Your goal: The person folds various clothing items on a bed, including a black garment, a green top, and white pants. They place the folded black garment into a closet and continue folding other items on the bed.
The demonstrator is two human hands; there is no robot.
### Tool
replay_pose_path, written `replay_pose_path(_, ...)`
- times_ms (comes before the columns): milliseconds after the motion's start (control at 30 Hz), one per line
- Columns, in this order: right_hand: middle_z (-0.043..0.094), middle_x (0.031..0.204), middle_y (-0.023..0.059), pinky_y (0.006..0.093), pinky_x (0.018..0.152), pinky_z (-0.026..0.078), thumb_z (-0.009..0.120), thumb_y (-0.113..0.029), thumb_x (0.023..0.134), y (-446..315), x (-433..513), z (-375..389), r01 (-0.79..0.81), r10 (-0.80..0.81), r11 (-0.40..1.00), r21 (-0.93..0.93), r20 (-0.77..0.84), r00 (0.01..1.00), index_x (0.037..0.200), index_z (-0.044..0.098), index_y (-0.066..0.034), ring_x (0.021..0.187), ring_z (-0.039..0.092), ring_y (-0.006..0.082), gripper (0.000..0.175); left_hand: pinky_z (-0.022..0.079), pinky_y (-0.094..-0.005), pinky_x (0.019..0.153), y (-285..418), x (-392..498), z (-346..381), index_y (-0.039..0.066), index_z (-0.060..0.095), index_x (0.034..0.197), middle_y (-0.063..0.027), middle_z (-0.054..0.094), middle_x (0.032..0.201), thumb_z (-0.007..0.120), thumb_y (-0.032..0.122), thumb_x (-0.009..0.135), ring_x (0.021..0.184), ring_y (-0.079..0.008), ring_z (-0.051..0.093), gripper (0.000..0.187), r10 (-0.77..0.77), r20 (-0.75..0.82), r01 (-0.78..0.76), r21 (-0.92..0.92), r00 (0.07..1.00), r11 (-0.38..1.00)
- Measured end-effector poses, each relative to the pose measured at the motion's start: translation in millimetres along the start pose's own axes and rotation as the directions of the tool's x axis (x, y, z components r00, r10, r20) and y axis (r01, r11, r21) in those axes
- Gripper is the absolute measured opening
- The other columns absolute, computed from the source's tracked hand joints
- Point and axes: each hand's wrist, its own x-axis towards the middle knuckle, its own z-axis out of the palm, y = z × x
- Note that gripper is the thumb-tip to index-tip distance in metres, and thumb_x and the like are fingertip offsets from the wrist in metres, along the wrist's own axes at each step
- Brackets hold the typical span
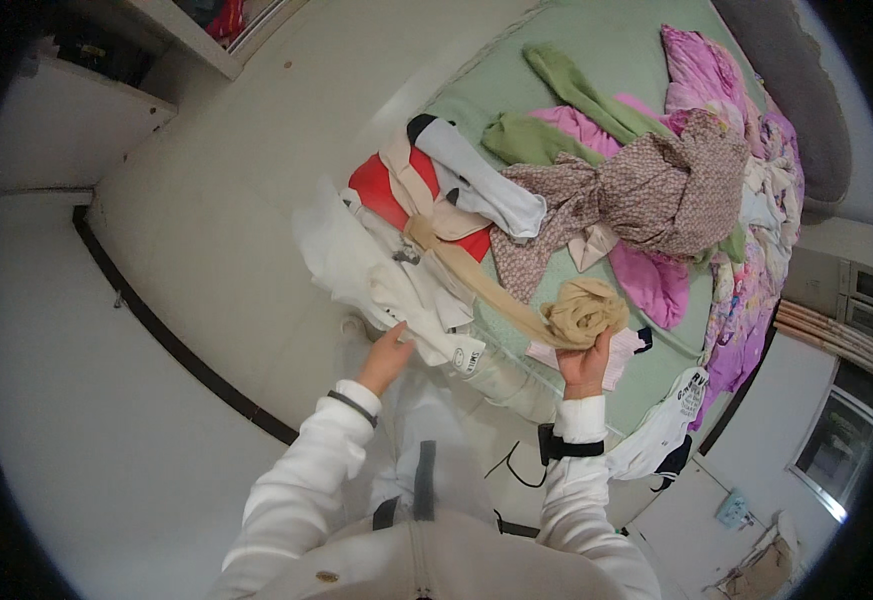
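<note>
My right hand grips a tan knitted stocking at its bunched, rolled-up end. The stocking's long flat part runs up and left across the other clothes. My left hand is at the edge of a white sock that bears a printed face and writing. Its fingertips touch or overlap the white fabric; whether they pinch it is unclear. Beside that hand lies a crumpled translucent white plastic bag. A pale pink ribbed garment lies partly hidden beneath my right hand.
The bed has a green cover. On it lie a grey-white sock, a red cloth, a brown patterned garment, green leggings and a purple floral quilt. A white printed sock hangs over the near edge.
</note>
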Motion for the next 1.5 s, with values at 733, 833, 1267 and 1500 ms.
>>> replay_pose_path(733, 0.051, 0.068, 0.0013, 0.0207, 0.048, 0.033, 0.051, -0.001, 0.081, -38.2, -114.0, 165.0, 0.373, -0.299, 0.842, -0.390, 0.238, 0.924, 0.091, 0.055, -0.0008, 0.052, 0.041, 0.0081, 0.011, 0.040, -0.0271, 0.082, 177.3, -183.4, -113.5, 0.005, 0.050, 0.115, -0.0023, 0.057, 0.107, 0.049, 0.031, 0.089, 0.094, -0.0118, 0.053, 0.037, 0.551, -0.346, -0.650, -0.377, 0.759, 0.659)
replay_pose_path(833, 0.048, 0.069, 0.0014, 0.0231, 0.052, 0.035, 0.051, -0.007, 0.084, -35.2, -119.7, 182.1, 0.595, -0.534, 0.755, -0.277, 0.266, 0.802, 0.089, 0.053, -0.0040, 0.055, 0.041, 0.0103, 0.006, 0.040, -0.0282, 0.083, 176.0, -204.5, -168.9, 0.006, 0.049, 0.116, -0.0024, 0.056, 0.111, 0.048, 0.032, 0.090, 0.097, -0.0128, 0.053, 0.037, 0.634, -0.441, -0.761, -0.216, 0.635, 0.612)
replay_pose_path(1267, 0.060, 0.085, 0.0035, 0.0338, 0.071, 0.048, 0.044, -0.026, 0.092, 76.9, -115.1, 223.4, 0.616, -0.619, 0.783, 0.079, 0.007, 0.786, 0.096, 0.057, -0.0092, 0.075, 0.057, 0.0167, 0.022, 0.036, -0.0419, 0.097, 180.5, -335.5, -437.4, 0.007, 0.041, 0.123, -0.0082, 0.048, 0.122, 0.035, 0.027, 0.094, 0.114, -0.0244, 0.045, 0.036, 0.698, -0.522, -0.690, -0.722, 0.490, -0.055)
replay_pose_path(1500, 0.053, 0.113, 0.0096, 0.0298, 0.090, 0.039, 0.059, -0.009, 0.077, 146.0, -101.0, 268.8, 0.454, -0.252, 0.106, -0.885, 0.418, 0.873, 0.116, 0.049, 0.0006, 0.107, 0.049, 0.0190, 0.041, 0.036, -0.0411, 0.097, 209.3, -395.7, -469.9, 0.007, 0.041, 0.124, -0.0079, 0.049, 0.123, 0.035, 0.029, 0.094, 0.113, -0.0243, 0.047, 0.037, 0.844, -0.363, -0.693, -0.721, 0.396, 0.015)
